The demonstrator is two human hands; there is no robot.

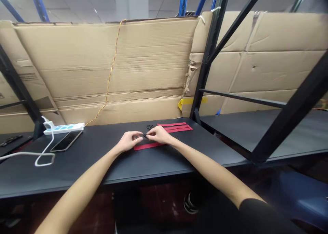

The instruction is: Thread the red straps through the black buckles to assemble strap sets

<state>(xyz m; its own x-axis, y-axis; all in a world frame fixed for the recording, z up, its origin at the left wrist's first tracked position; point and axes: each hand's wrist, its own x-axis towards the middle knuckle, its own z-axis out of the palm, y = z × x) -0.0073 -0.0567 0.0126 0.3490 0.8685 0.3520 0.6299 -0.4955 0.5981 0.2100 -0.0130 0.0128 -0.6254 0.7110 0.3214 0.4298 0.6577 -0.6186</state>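
Note:
Over the dark tabletop, my right hand (159, 135) pinches a small black piece (145, 136) between thumb and fingertips; it looks like a plastic buckle or clip, too small to tell which. Just left of that piece is my left hand (129, 140), its thumb and fingers curved and apart, with nothing seen between them. A red strap (146, 146) lies flat below both hands, its right part covered by the right hand. Behind the right hand lies a small cluster of black buckle-like pieces (149, 127). Several more red straps (179, 127) lie side by side to the right.
A phone (67, 140) and a white power strip (64, 128) with a white cable (45, 154) occupy the table's left side. Cardboard panels (143, 63) stand along the back, crossed by a twisted yellow cord (111, 70). A black metal frame post (207, 59) rises at the right.

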